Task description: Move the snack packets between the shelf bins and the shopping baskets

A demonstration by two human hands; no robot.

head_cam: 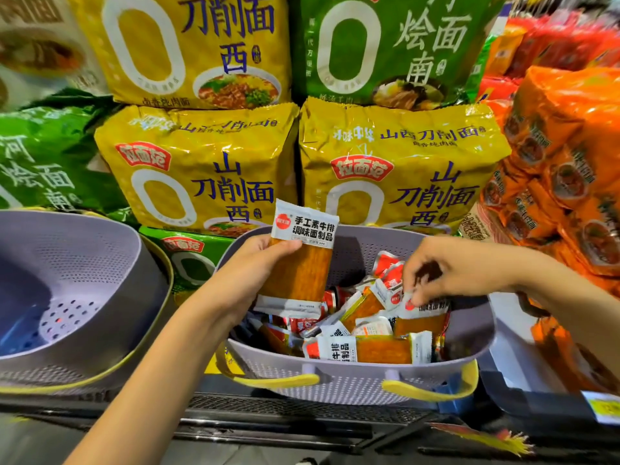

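From the head camera I count two lilac perforated baskets side by side on the dark shelf ledge (pixel 302 411). The left basket (pixel 84 263) shows its bare dotted floor. The right basket (pixel 352 380) holds a heap of packets (pixel 362 327), overlapping too much for an exact count. Two yellow handles (pixel 429 394) hang on its near wall.

My left hand (pixel 258 263) has fingers and thumb curled round one upright packet (pixel 302 260), held above the right basket's left rim. My right hand (pixel 449 270) reaches in from the right, fingertips bent down and pinching the white end of a second packet (pixel 422 310) that lies on the heap.

Behind, I count three yellow noodle bags (pixel 201 169) and three green noodle bags (pixel 43 156). Stacked orange packs (pixel 570 162) crowd the right edge. The right basket's far rim sits against the yellow bags. There is open air between my two hands above the heap.
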